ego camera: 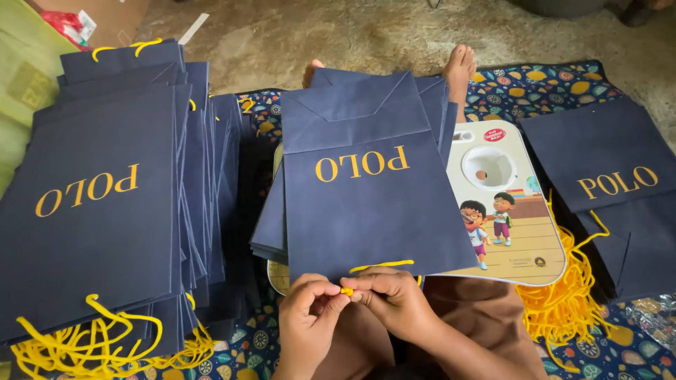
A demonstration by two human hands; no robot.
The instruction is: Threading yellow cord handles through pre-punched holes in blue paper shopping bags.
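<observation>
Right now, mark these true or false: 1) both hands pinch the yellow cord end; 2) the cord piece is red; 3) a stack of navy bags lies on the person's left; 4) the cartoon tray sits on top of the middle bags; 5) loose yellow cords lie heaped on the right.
1) True: the left hand and right hand meet on the yellow cord end.
2) False: it is yellow.
3) True: a tall stack of navy bags with yellow handles lies on the left.
4) False: the cartoon tray lies under the middle bags, showing at their right edge.
5) True: a heap of loose yellow cords lies right of the tray, beside the bags on the right.
</observation>
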